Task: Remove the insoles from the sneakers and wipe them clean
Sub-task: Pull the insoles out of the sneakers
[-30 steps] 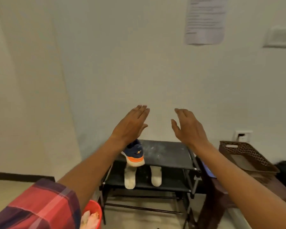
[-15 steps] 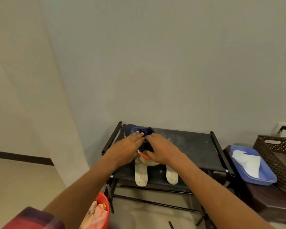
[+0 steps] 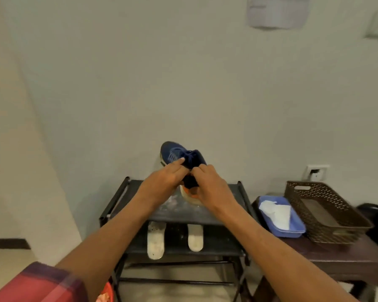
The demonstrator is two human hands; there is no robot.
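A navy sneaker [image 3: 175, 154] with an orange and white heel is tilted toe-up above the top shelf of a black shoe rack [image 3: 225, 214]. My left hand [image 3: 164, 180] grips the shoe's left side, fingers curled at the laces. On the shoe's right side my right hand [image 3: 207, 184] grips the collar and heel. Two whitish insoles lie on the rack's lower shelf, one at the left [image 3: 155, 240] and one at the right [image 3: 195, 237]. A blue tray [image 3: 297, 227] to the right holds a white wipe cloth [image 3: 275, 211].
A brown perforated basket [image 3: 327, 211] stands beside the blue tray on a dark wooden bench [image 3: 349, 258]. A red tub [image 3: 107, 292] with cloths sits on the floor at the bottom left. The wall is close behind the rack, with a socket [image 3: 315, 172] at right.
Both hands dropped from open in the air onto the sneaker on the rack, took hold of it and lifted its toe up toward the wall.
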